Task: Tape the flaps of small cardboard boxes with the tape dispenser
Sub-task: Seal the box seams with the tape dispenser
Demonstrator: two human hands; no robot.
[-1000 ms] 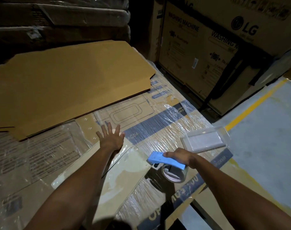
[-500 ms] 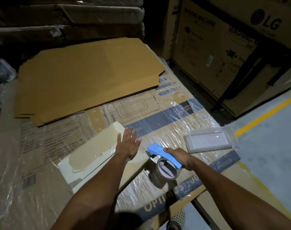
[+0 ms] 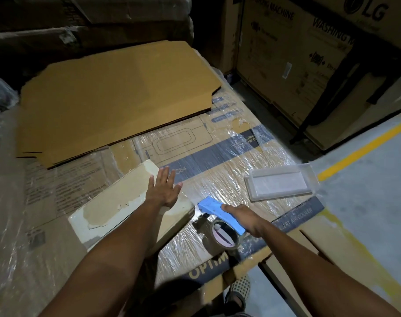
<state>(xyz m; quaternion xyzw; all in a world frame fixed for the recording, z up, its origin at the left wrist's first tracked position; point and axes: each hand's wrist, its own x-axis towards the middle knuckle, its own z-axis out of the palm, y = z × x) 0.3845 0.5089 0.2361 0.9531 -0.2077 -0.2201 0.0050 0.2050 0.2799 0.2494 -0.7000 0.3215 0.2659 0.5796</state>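
Note:
A small flat cardboard box (image 3: 117, 207) with a pale, partly torn top lies on a large plastic-wrapped carton (image 3: 229, 179). My left hand (image 3: 164, 191) rests flat on the box's right end, fingers straight and spread. Just right of the box, my right hand (image 3: 243, 216) grips the handle of a blue tape dispenser (image 3: 220, 209). Its roll of clear tape (image 3: 224, 234) hangs below the handle, close to the carton's surface. The dispenser's front end sits near the box's right edge.
A big flattened brown cardboard sheet (image 3: 117, 99) lies behind the box. A clear plastic tray (image 3: 280, 185) sits to the right on the carton. LG washing machine cartons (image 3: 298, 53) stand at the back right. A grey floor with a yellow line (image 3: 364, 145) is on the right.
My left hand slid along the box toward its right end and now lies flat on it. The dispenser in my right hand stayed beside the box. The view shifted left.

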